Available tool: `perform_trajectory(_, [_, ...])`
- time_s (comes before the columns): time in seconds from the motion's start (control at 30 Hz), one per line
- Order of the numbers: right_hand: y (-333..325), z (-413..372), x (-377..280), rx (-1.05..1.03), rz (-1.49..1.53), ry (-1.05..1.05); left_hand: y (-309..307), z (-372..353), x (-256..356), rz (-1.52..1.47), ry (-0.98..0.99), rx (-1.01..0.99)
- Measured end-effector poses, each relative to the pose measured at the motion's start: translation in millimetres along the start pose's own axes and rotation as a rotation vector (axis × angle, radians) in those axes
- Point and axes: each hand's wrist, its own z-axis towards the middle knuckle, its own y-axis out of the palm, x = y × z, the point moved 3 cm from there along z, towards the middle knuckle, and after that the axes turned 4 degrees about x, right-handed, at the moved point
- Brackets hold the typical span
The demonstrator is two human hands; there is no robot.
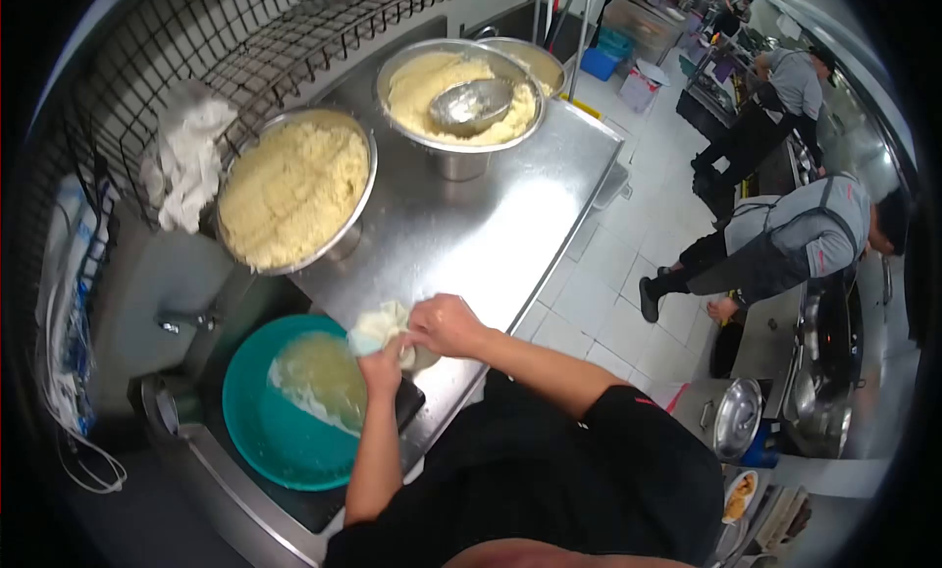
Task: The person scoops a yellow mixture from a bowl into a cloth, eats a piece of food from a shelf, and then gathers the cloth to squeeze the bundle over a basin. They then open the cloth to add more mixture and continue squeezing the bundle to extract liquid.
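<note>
My left hand (382, 368) and my right hand (444, 325) are close together, both closed on a bunched white cloth (379, 329) at the counter's near edge. What the cloth holds, if anything, is hidden. Just left of the hands, a green basin (250, 411) contains cloudy yellowish liquid with white foam. Beyond it a metal bowl is heaped with a pale yellow, crumbly mass (294, 193). A second bowl (461, 144) farther back holds the same kind of mass, with a metal scoop (472, 105) resting on it.
The steel counter (461, 230) extends away from me. A third bowl (530, 63) stands behind the second. A wire rack (235, 38) with white cloths (188, 156) hangs at upper left. Two workers (785, 225) (785, 87) stand along the right side; a lidded pot (736, 418) is nearer.
</note>
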Motion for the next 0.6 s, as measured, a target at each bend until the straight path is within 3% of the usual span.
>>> perform_trajectory(0.03, [-4, 5, 6, -0.002, 0.061, 0.069, -3, -8, 11, -0.071, 0.023, -0.006])
perform_trajectory(0.1, [6, -23, -9, -0.063, 0.231, 0.252, -14, -3, -18, 0.028, -0.260, -0.177])
perform_trajectory(0.17, [-8, -18, -9, 0.021, 0.367, 0.284, -2, 10, -4, 0.005, -0.168, -0.087])
perform_trajectory(0.23, [-8, -18, 3, -0.237, 0.335, 0.455, -7, 4, 6, -0.168, -0.143, -0.076])
perform_trajectory(0.27, [-3, -22, 1, -0.240, 0.339, 0.456, -6, 3, 4, -0.207, -0.164, -0.096])
perform_trajectory(0.33, [19, -26, 5, -0.302, 0.018, 0.294, 8, -8, 9, -0.178, -0.166, -0.160])
perform_trajectory(0.37, [27, -24, 11, -0.294, 0.015, 0.297, 18, -10, 14, -0.153, -0.164, -0.223])
perform_trajectory(0.43, [43, -19, 14, -0.446, 0.295, 0.146, 22, -6, 25, -0.073, -0.091, -0.265])
perform_trajectory(0.47, [32, -10, 7, -0.383, 0.459, 0.112, 21, -2, 35, -0.046, -0.081, -0.330])
perform_trajectory(0.53, [51, -8, 18, -0.369, 0.457, 0.006, 17, 5, 51, -0.019, -0.074, -0.391])
perform_trajectory(0.6, [59, -6, 16, -0.356, 0.459, -0.100, 18, 14, 70, 0.337, 0.340, -0.531])
